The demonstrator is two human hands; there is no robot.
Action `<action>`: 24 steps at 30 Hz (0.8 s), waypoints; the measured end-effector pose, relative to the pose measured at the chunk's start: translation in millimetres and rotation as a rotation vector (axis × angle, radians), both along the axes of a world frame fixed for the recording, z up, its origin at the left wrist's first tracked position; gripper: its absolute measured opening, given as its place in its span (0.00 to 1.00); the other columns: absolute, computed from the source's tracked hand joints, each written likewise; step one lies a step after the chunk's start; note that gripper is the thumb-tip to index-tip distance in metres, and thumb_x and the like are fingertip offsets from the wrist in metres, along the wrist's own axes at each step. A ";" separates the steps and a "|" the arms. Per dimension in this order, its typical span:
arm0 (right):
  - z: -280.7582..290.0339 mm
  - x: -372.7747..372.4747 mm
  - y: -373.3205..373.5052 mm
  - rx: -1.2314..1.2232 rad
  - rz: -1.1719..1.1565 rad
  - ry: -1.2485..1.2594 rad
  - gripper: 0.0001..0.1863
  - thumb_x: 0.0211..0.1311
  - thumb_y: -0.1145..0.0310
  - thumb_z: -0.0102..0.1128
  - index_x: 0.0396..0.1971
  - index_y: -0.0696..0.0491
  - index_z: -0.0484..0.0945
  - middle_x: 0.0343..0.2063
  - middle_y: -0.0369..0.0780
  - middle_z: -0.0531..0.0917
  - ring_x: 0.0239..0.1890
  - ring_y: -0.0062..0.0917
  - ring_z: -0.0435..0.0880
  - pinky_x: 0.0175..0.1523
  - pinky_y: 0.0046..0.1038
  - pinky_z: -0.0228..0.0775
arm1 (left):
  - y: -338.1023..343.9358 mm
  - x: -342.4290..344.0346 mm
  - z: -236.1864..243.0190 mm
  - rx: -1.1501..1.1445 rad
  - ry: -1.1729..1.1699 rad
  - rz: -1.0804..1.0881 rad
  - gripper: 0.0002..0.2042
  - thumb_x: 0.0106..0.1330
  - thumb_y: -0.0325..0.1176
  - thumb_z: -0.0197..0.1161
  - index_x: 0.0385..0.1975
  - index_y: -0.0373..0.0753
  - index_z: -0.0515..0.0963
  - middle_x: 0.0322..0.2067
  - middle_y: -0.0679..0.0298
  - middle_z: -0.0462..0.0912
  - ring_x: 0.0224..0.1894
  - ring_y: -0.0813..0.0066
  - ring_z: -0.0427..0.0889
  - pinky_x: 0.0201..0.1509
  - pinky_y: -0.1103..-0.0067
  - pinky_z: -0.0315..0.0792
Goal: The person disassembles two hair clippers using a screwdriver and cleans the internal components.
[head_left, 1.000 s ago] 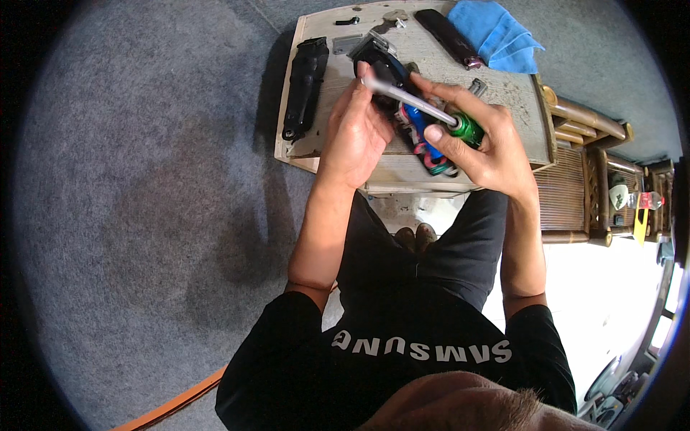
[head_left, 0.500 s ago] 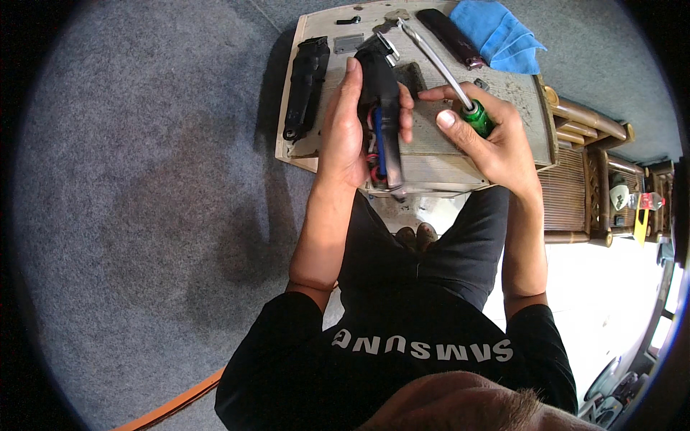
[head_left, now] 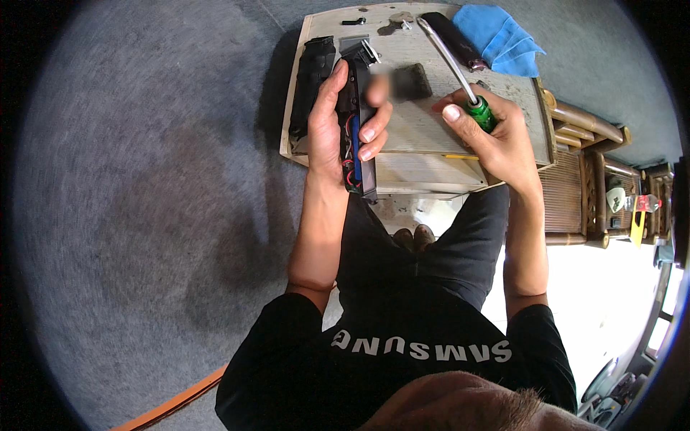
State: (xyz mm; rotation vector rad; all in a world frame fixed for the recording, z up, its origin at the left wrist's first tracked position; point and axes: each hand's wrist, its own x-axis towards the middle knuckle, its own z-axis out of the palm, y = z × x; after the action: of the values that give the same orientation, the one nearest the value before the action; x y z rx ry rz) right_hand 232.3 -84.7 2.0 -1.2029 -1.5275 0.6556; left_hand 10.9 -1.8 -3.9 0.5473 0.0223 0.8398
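My left hand (head_left: 329,118) is closed around a black hair clipper (head_left: 351,90), holding it over the small wooden table with the blade end pointing away from me. The clipper's body is open along its side, baring a blue battery (head_left: 356,144) and red wires. My right hand (head_left: 503,133) grips a screwdriver (head_left: 481,113) by its green handle. The screwdriver's metal shaft points up and left, apart from the clipper. Just left of the clipper, partly covered by my left hand, lies a long black casing (head_left: 313,72).
On the wooden table (head_left: 424,133) lie a dark block (head_left: 411,82), a dark elongated case (head_left: 451,37), a folded blue cloth (head_left: 499,39), a small black part (head_left: 353,21) and a small silvery piece (head_left: 407,26). Bamboo furniture (head_left: 575,187) stands to the right.
My left hand has shifted left and turned the clipper, so more of its inside shows. The dark block is more exposed. My right hand and the screwdriver have barely moved.
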 end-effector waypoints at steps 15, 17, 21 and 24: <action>36.2 59.4 93.6 0.081 -0.351 -0.681 0.24 0.67 0.46 0.67 0.34 0.56 0.88 0.24 0.48 0.86 0.28 0.40 0.88 0.39 0.40 0.78 | -4.3 11.7 0.8 0.057 0.206 0.178 0.15 0.81 0.52 0.50 0.50 0.48 0.68 0.36 0.58 0.79 0.25 0.69 0.81 0.20 0.74 0.77; 26.7 56.6 99.8 0.037 -0.381 -0.860 0.28 0.64 0.42 0.68 0.32 0.58 0.87 0.24 0.51 0.86 0.31 0.49 0.88 0.42 0.44 0.78 | -4.8 11.6 1.4 0.027 0.176 0.139 0.26 0.80 0.59 0.44 0.50 0.38 0.73 0.39 0.56 0.81 0.29 0.65 0.83 0.26 0.68 0.81; 14.3 55.0 96.8 0.105 -0.453 -0.956 0.31 0.61 0.40 0.70 0.36 0.59 0.87 0.35 0.53 0.87 0.37 0.49 0.89 0.45 0.44 0.81 | 0.9 8.3 -8.8 0.064 0.109 0.129 0.28 0.81 0.57 0.43 0.56 0.34 0.73 0.46 0.50 0.80 0.39 0.58 0.82 0.36 0.65 0.80; 11.5 56.0 95.8 0.055 -0.442 -0.989 0.30 0.62 0.42 0.70 0.40 0.60 0.86 0.42 0.53 0.86 0.41 0.50 0.88 0.47 0.45 0.82 | -1.4 6.9 -9.4 0.089 0.097 0.142 0.27 0.82 0.53 0.43 0.61 0.34 0.71 0.49 0.49 0.80 0.42 0.56 0.83 0.42 0.64 0.80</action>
State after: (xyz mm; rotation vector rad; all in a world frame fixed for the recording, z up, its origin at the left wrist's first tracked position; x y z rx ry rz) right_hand 288.2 11.2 13.5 -1.8809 -1.9158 -0.3543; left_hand 17.8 -3.1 -13.3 0.6758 0.1137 0.9554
